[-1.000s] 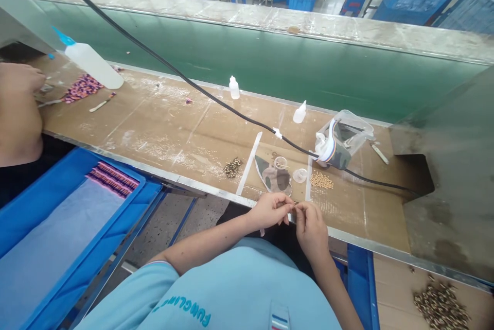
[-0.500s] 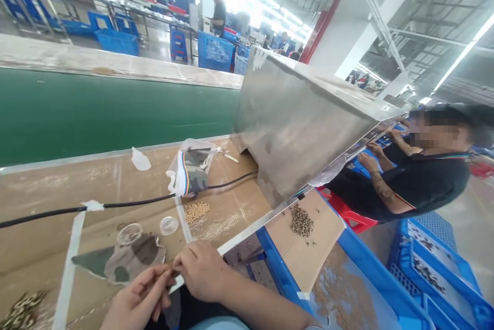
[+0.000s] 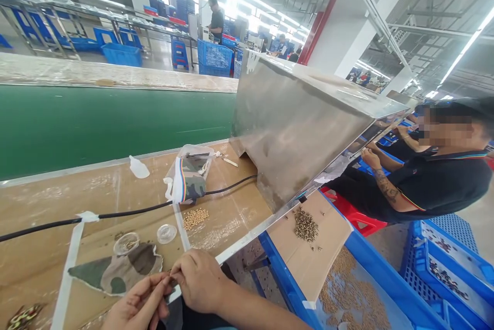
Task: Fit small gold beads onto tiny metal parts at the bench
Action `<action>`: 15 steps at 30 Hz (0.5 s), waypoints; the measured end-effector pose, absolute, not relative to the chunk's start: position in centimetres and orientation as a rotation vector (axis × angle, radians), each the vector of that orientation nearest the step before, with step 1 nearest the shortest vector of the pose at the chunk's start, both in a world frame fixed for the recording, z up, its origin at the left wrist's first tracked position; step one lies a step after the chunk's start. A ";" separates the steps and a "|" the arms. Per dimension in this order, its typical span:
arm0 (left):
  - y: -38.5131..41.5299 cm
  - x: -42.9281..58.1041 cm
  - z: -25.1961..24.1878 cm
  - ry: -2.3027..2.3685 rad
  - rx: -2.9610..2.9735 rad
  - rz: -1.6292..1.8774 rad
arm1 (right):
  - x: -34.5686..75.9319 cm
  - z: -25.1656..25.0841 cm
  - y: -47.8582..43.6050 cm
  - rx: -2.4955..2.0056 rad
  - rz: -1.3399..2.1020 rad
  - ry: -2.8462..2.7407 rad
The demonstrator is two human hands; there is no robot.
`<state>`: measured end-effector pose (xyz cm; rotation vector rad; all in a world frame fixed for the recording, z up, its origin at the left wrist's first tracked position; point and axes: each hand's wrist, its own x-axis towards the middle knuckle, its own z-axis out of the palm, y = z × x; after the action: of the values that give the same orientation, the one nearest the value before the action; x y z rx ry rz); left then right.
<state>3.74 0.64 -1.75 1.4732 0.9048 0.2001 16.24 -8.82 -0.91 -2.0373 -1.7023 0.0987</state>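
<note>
My left hand (image 3: 143,300) and my right hand (image 3: 200,279) meet at the front edge of the workbench, fingertips pinched together. Whatever sits between them is too small and too covered to name. Just beyond my left hand lies a camouflage cloth scrap (image 3: 129,267), with a round clear dish (image 3: 126,243) at its upper edge. A clear round lid (image 3: 166,233) rests to the right of that dish. Farther along is a small pile of tan beads (image 3: 196,219). At the bottom left corner lies a heap of small brass-coloured pieces (image 3: 23,316).
A black cable (image 3: 135,211) crosses the bench. A large metal housing (image 3: 301,124) stands at the right, beyond a plastic bag with camouflage cloth (image 3: 191,178). Small metal parts (image 3: 306,225) lie on cardboard over a blue crate (image 3: 366,247). A co-worker (image 3: 432,175) sits at the right.
The view has shifted slightly, so the bench and crates appear a little displaced. My hands stay pinched together in nearly the same place. The co-worker's arms have moved a little.
</note>
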 end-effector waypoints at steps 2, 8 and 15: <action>0.6 3.8 -1.7 0.908 1.468 0.208 | 16.2 -1.1 -8.8 -2.056 0.108 -1.690; 0.6 3.9 -2.1 0.930 1.417 0.233 | 16.2 -1.3 -8.7 -2.046 0.108 -1.685; 0.1 4.0 -0.8 0.925 1.417 0.253 | 16.2 -1.3 -8.7 -2.054 0.130 -1.664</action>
<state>4.04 0.12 -0.79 1.4174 0.9253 0.2531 16.15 -8.72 -1.29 -2.0544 -1.6642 0.1300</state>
